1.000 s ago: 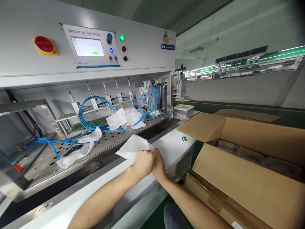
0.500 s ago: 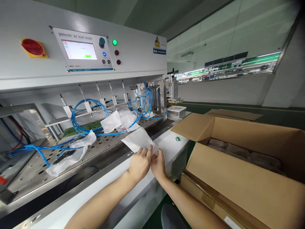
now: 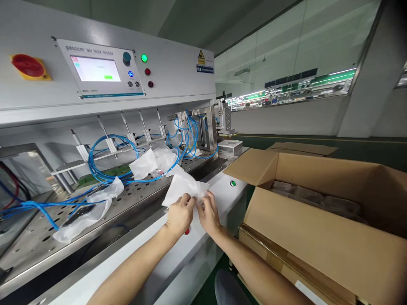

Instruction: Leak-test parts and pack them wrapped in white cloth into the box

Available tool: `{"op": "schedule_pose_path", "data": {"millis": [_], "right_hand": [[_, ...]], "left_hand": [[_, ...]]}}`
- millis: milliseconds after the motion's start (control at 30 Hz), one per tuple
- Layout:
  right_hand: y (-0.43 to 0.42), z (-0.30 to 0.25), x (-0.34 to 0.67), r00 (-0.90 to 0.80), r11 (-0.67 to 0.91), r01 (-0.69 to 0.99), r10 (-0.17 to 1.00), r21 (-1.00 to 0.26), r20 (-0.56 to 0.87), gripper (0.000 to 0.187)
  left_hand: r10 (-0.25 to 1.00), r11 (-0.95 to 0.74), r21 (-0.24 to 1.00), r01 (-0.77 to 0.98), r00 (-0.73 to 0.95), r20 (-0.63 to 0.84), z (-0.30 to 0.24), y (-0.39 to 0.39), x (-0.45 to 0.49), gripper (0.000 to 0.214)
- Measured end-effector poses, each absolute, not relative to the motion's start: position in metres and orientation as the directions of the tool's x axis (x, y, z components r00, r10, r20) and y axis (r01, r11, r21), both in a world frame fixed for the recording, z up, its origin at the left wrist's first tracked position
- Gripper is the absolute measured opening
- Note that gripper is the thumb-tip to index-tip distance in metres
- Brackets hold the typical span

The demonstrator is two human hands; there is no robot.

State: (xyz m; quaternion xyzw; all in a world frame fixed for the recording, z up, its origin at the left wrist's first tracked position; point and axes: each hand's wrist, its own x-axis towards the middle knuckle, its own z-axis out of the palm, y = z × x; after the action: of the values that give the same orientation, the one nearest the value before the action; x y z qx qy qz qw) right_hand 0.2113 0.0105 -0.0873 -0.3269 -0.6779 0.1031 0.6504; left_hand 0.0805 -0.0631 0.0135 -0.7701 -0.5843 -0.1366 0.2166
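left hand (image 3: 180,215) | right hand (image 3: 208,214) | grip: 2 closed on white plastic bag (image 3: 184,188) | beside air leak tester (image 3: 171,72)

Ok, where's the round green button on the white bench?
In the head view, the green button sits beyond the right hand, just left of the open brown cardboard box.

Bare arms come in from both sides, left forearm (image 3: 133,266) and right forearm (image 3: 254,271) angled inward, with the left hand (image 3: 179,216) and right hand (image 3: 209,214) pinched up, nearly touching, right above the leak tester's white front surface (image 3: 149,258).
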Motion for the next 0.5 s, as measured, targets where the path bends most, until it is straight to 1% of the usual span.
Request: {"op": "schedule_pose_path", "data": {"millis": [100, 167, 300, 400, 500], "right_hand": [[0.015, -0.087, 0.214, -0.064, 0.806, 0.237, 0.57, -0.542, 0.819, 0.012], [0.019, -0.087, 0.213, -0.095, 0.817, 0.2, 0.566, -0.541, 0.819, 0.016], [0.026, -0.087, 0.208, -0.11, 0.842, 0.2, 0.527, -0.501, 0.843, 0.031], [0.03, -0.09, 0.205, -0.091, 0.854, 0.207, 0.503, -0.478, 0.859, 0.026], [0.032, -0.09, 0.207, -0.053, 0.845, 0.151, 0.525, -0.513, 0.85, 0.02]], "left_hand": [[0.864, -0.251, -0.111, 0.962, 0.274, 0.422, 0.012, -0.063, 0.081, 0.035], [0.85, -0.303, -0.08, 0.95, 0.307, 0.428, 0.011, -0.063, 0.08, 0.035], [0.781, -0.456, -0.005, 0.89, 0.403, 0.477, 0.008, -0.066, 0.08, 0.035], [0.744, -0.533, 0.091, 0.841, 0.414, 0.524, 0.01, -0.069, 0.081, 0.034], [0.682, -0.612, 0.192, 0.767, 0.389, 0.619, 0.019, -0.072, 0.076, 0.031]]}}
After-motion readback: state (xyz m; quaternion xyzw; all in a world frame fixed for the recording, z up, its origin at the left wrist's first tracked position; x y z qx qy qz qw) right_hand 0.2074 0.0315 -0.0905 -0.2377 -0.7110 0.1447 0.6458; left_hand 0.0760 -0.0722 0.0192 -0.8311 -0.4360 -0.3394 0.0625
